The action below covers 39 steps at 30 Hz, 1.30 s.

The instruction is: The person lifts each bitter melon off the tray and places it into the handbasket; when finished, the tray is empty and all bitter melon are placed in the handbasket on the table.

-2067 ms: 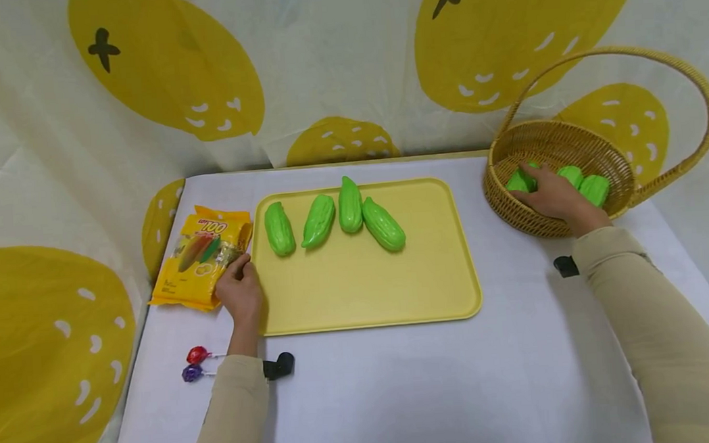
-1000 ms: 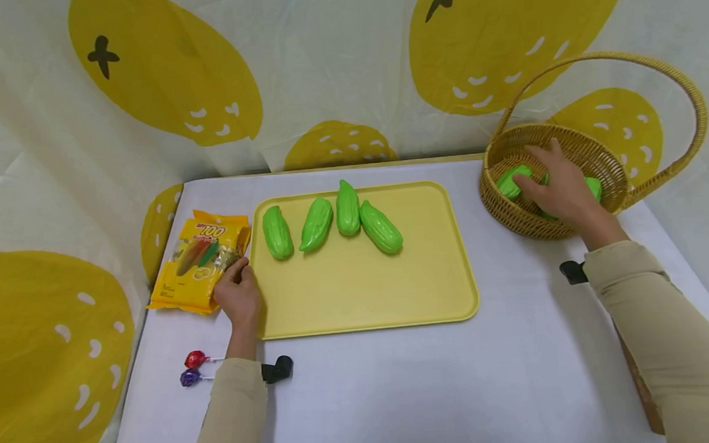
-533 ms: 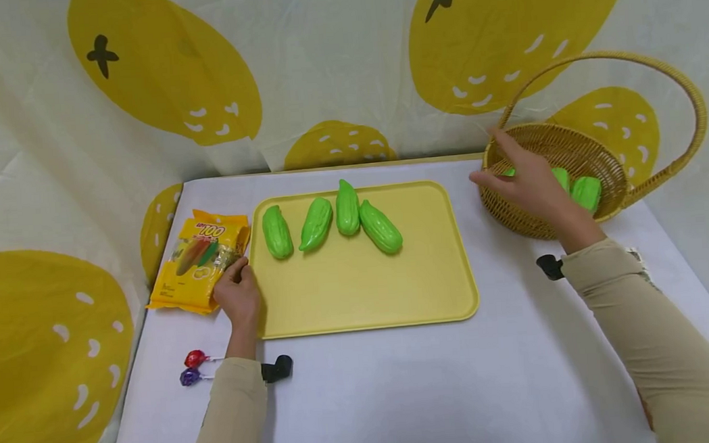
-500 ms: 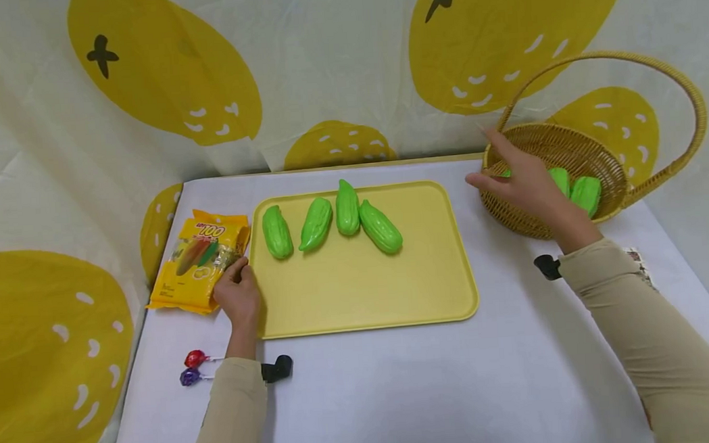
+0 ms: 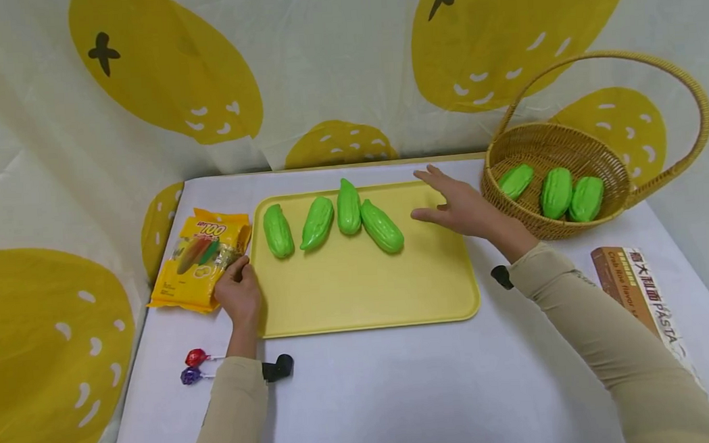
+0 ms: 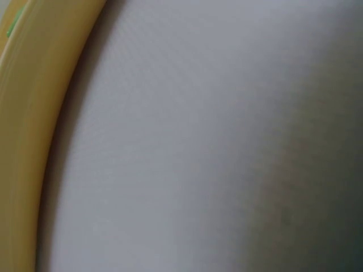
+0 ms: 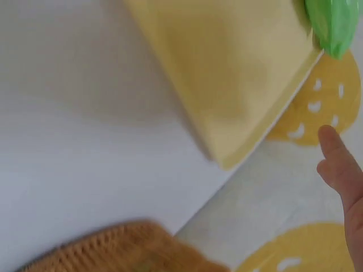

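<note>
Four green gourds [image 5: 382, 226] are laid at the far side of a tray [image 5: 359, 296] perhaps steadied by the left hand [image 5: 239, 295], grip unclear; three are contained by the basket [image 5: 544, 141], far right. The right hand [image 5: 465, 206] is spread, empty.

Green gourds [image 5: 382, 226], yellow tray [image 5: 365, 292], tan basket [image 5: 506, 214], white curtain [image 5: 338, 60] with yellow fruit print [image 5: 168, 70]

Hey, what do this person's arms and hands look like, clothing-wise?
The left sleeve and right sleeve are plain beige. A small black piece juts out by each cuff. The left hand and right hand wear no gloves.
</note>
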### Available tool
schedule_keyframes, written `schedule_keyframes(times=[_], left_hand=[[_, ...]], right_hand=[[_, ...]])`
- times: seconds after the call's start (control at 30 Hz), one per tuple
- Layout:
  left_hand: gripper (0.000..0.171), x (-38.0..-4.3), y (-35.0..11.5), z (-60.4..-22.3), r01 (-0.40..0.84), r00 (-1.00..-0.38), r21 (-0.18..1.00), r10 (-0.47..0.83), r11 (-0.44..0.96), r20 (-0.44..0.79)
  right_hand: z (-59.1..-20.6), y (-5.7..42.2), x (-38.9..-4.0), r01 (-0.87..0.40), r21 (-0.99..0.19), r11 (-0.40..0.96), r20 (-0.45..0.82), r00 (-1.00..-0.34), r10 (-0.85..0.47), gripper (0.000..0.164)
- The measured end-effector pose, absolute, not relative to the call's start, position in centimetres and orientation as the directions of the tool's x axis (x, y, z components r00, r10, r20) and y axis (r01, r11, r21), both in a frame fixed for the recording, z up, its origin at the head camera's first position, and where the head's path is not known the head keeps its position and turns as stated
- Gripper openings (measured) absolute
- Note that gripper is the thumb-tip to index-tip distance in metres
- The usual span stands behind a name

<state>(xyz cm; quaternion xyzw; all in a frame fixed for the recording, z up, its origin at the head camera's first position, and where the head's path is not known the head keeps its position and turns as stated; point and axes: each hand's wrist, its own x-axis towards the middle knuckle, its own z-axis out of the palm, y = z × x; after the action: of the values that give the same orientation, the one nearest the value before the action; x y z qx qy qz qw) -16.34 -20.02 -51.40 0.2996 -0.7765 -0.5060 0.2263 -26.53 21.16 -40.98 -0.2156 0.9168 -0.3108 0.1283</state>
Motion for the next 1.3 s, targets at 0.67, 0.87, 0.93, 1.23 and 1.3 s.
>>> schedule_keyframes(times=[0.67,0.87,0.93,1.23,1.3], left_hand=[[0.025,-16.5,-20.0,-51.1,-0.232,-0.725,0.920,-0.686,0.315,0.053],[0.025,-16.5,-20.1,-51.1,-0.237,-0.731,0.920,-0.682,0.312,0.043],[0.026,-16.4,-20.1,-51.2,-0.237,-0.734,0.922,-0.678,0.306,0.036],[0.027,-16.1,-20.2,-51.5,-0.240,-0.739,0.933,-0.673,0.269,0.004],[0.027,-16.0,-20.2,-51.4,-0.242,-0.740,0.933,-0.673,0.266,0.000]], right_hand=[[-44.5,15.6,-25.5,-0.389,-0.600,0.699,-0.122,-0.819,-0.561,0.080],[-45.2,14.8,-25.3,-0.369,-0.600,0.710,-0.142,-0.824,-0.548,0.084],[-45.4,14.6,-25.3,-0.356,-0.605,0.712,-0.161,-0.821,-0.548,0.087],[-45.9,13.9,-25.0,-0.353,-0.607,0.712,-0.193,-0.804,-0.562,0.086],[-45.9,13.7,-24.9,-0.351,-0.603,0.717,-0.197,-0.805,-0.559,0.084]])
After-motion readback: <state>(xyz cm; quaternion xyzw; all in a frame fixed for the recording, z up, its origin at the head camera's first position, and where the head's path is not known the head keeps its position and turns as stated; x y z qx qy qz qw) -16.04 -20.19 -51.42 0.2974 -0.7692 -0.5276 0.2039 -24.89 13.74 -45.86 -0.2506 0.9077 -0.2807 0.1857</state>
